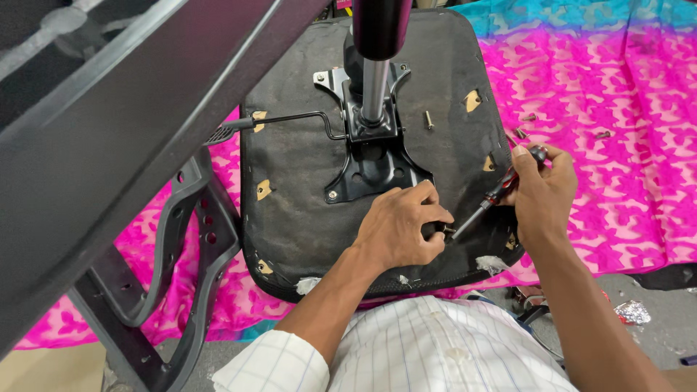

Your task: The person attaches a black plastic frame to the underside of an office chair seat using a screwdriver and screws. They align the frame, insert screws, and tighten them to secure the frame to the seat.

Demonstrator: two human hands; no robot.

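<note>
Hands (472, 214) curled around screwdriver (488, 203)

Left hand (399, 225) palm-down, fingers curled and pinched at the tips, forearm angling up from lower left; right hand (541, 192) closed in a fist grip, thumb on top, wrist bent, forearm from lower right.

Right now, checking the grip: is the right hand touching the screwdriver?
Touching. The head view shows the right hand wrapped around the red-and-black handle of the screwdriver, fingers closed on it with no gap.
</note>
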